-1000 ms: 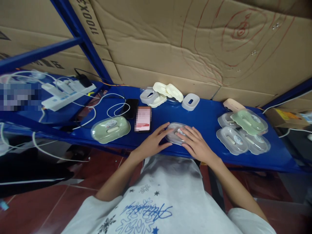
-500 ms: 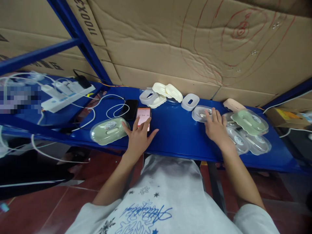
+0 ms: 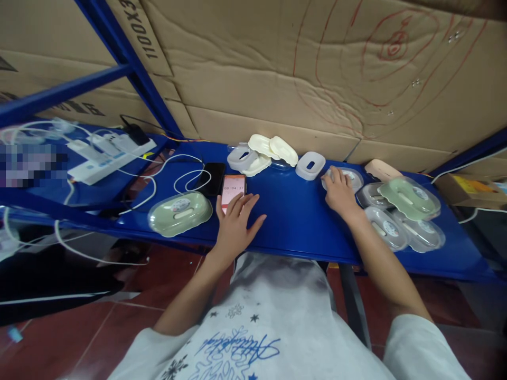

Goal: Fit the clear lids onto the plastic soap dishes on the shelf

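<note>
My left hand (image 3: 236, 221) is spread open over the lower end of a phone (image 3: 233, 186), which shows a running timer. A second, dark phone (image 3: 212, 178) lies beside it with a white cable across it. My right hand (image 3: 340, 192) curls its fingers over the left end of a grey oval box with a clear lid (image 3: 354, 178). How the thumb sits is hidden. Left of my left hand lies a green oval box with a clear lid (image 3: 180, 214). A grey box part with a slot (image 3: 310, 165) stands left of my right hand.
Right of my right hand are several lidded boxes, a green one (image 3: 410, 198) on top, and a peach piece (image 3: 382, 170). Cream pieces (image 3: 284, 151) pile at the back against cardboard (image 3: 257, 79). A power strip (image 3: 111, 158) with cables lies left, past a blue post (image 3: 130, 68).
My right hand has moved left to the box's end and its fingers have curled. The box has slid slightly right. My left hand has shifted a little right and down the phone.
</note>
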`<state>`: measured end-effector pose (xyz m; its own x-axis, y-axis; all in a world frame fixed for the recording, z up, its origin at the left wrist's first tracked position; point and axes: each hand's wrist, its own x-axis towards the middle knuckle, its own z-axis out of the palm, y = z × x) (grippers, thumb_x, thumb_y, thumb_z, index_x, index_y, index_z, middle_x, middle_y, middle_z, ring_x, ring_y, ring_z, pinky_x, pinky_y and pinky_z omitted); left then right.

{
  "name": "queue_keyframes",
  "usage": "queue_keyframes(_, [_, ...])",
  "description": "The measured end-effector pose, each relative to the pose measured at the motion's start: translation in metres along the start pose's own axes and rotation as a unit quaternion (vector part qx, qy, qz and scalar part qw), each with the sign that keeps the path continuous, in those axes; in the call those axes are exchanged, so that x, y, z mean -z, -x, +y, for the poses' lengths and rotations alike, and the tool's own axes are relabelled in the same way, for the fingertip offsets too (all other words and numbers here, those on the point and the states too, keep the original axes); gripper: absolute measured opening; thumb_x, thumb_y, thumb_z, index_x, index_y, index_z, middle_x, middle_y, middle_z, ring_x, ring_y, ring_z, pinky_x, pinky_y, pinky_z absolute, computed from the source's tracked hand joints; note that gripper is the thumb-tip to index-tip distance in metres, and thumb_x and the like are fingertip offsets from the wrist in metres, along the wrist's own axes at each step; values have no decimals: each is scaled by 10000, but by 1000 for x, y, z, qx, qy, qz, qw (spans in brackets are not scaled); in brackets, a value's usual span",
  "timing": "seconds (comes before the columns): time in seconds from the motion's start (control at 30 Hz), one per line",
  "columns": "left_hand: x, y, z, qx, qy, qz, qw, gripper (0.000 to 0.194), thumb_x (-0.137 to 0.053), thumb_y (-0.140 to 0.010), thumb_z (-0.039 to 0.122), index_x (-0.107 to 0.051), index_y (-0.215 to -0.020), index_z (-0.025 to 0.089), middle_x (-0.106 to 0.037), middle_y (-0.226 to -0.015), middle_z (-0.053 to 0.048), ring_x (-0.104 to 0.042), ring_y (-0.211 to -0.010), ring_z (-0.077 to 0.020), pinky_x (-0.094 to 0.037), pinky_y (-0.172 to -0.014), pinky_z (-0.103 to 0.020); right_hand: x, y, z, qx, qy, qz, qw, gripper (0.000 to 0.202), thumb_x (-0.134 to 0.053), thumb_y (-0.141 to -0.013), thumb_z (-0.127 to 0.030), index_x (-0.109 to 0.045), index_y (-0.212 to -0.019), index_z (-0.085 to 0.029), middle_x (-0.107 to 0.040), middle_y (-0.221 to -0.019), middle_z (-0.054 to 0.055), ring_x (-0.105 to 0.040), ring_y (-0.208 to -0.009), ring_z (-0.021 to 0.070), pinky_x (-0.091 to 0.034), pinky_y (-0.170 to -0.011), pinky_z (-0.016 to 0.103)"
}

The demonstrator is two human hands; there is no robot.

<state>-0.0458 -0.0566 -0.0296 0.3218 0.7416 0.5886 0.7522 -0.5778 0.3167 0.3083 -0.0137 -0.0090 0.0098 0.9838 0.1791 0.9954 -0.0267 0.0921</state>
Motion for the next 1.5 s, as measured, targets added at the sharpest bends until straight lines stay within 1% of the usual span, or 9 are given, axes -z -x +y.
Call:
queue_keyframes(0.17, [-7,1,12,-58,61,-59,995,419,-573,-1096,387,-589,-1489,243,-664,-1487,-119,-612,-1403,-299,-300,-1309,-586,-4,-18,-10,54,-80,45,994,646,-463,-968,-171,-445,-1608,-87,-318,-1755,220,-312,-1615,398,-215,-1300,677])
queue_keyframes(0.33, [-10,1,15,-95,104,-111,984,447,-567,-1097,358,-554,-1532,257,-614,-1533,-126,-611,-1393,-301,-504,-1185,-519,1,-16,-34,93,-147,40,984,520,-438,-1069,-346,-586,-1511,-114,-653,-1481,237,-568,-1414,396,-237,-1256,714])
queue_keyframes(0.43, [-10,1,15,-119,113,-146,976,499,-567,-1100,360,-502,-1581,242,-537,-1610,-149,-558,-1459,-317,-509,-1192,-525,16,-2,-45,154,-212,24,965,447,-407,-1116,-435,-716,-1353,-215,-778,-1291,125,-693,-1243,308,-348,-1240,589])
queue_keyframes(0.57, [-12,-1,20,-168,111,-183,962,595,-604,-1086,422,-432,-1633,262,-391,-1726,-154,-410,-1587,-349,-439,-1257,-575,36,3,-56,226,-356,33,906,477,-340,-1145,-458,-642,-1454,-257,-797,-1247,70,-721,-1196,237,-515,-1091,418])
queue_keyframes(0.73, [-17,-3,24,-207,92,-214,950,630,-657,-1051,505,-461,-1601,267,-509,-1647,-125,-405,-1587,-336,-394,-1284,-596,25,-47,-53,156,-204,59,965,516,-384,-1093,-284,-528,-1573,-163,-601,-1578,151,-547,-1456,292,-414,-1205,482])
queue_keyframes(0.9, [-21,0,16,-169,128,-143,967,252,-647,-1068,383,-680,-1255,218,-703,-1267,-108,-633,-1340,-285,-522,-1186,-505,-3,-79,-40,86,-159,30,983,543,-499,-1044,-330,-571,-1527,-94,-656,-1467,246,-590,-1328,408,-448,-1102,589])
queue_keyframes(1.03, [-15,1,13,-150,170,-94,969,178,-612,-1086,335,-696,-1194,221,-728,-1216,-99,-693,-1236,-253,-580,-1118,-467,-10,-52,-32,96,-152,29,983,408,-500,-1050,-307,-729,-1346,-144,-736,-1305,215,-612,-1221,395,-429,-1073,593])
queue_keyframes(1.3, [-5,1,15,-57,210,19,976,172,-618,-1074,303,-677,-1222,240,-716,-1236,-101,-681,-1281,-253,-581,-1136,-471,5,55,-35,204,-212,9,956,352,-465,-1102,-319,-763,-1278,-253,-760,-1271,94,-672,-1181,256,-486,-1072,440])
queue_keyframes(1.5, [-15,-16,15,-65,185,-34,980,186,-558,-1100,311,-644,-1246,235,-686,-1295,-115,-634,-1360,-267,-541,-1191,-492,20,89,-34,95,-293,138,941,455,-341,-1137,-369,-633,-1470,-266,-695,-1432,119,-624,-1364,286,-492,-1156,504])
